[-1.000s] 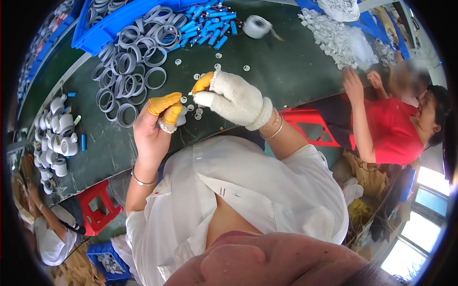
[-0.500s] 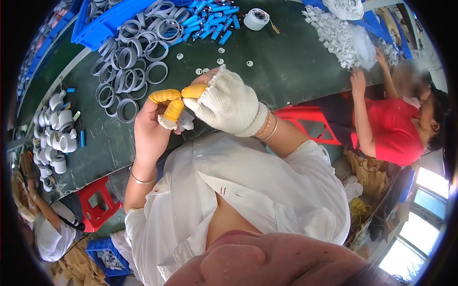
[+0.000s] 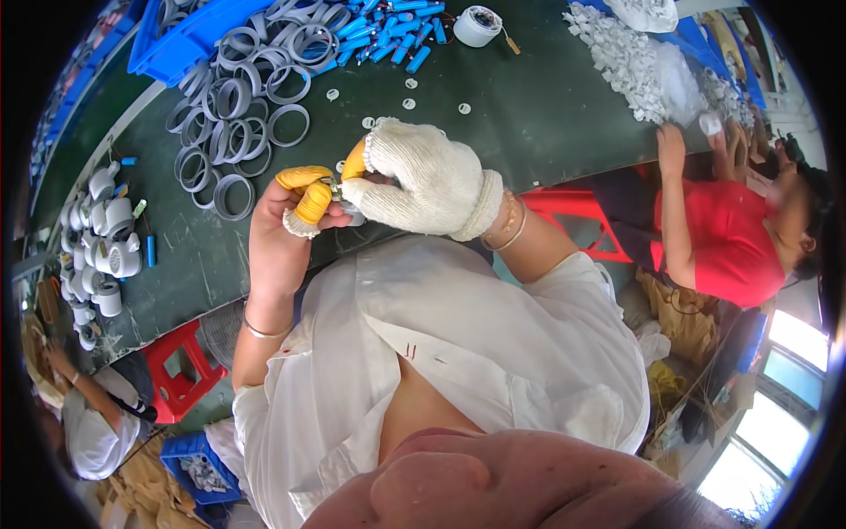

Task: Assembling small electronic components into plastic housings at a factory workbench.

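My left hand (image 3: 284, 231), with yellow covers on two fingers, is closed on a small grey-white plastic part (image 3: 354, 215), mostly hidden by my fingers. My right hand (image 3: 425, 182) wears a white knitted glove with a yellow-covered fingertip. Its fingers are bent inward and meet the left fingertips at the part. A tiny metallic-looking bit (image 3: 334, 185) shows between the fingertips; I cannot tell what it is. Just beyond my hands, small white discs (image 3: 409, 104) lie scattered on the dark green table (image 3: 529, 115).
Grey rings (image 3: 233, 145) are heaped at the far left beside a blue bin (image 3: 181, 44). Blue cylindrical cells (image 3: 388, 31) and a round white housing (image 3: 477, 28) lie at the back. White housings (image 3: 119, 242) stand left. A co-worker in red (image 3: 736, 234) sits right, near small white pieces (image 3: 617, 62).
My right hand has turned slightly and its yellow-tipped finger now points more upward. The held part has shifted a little up and right. The co-worker's far hand has moved and now holds something white.
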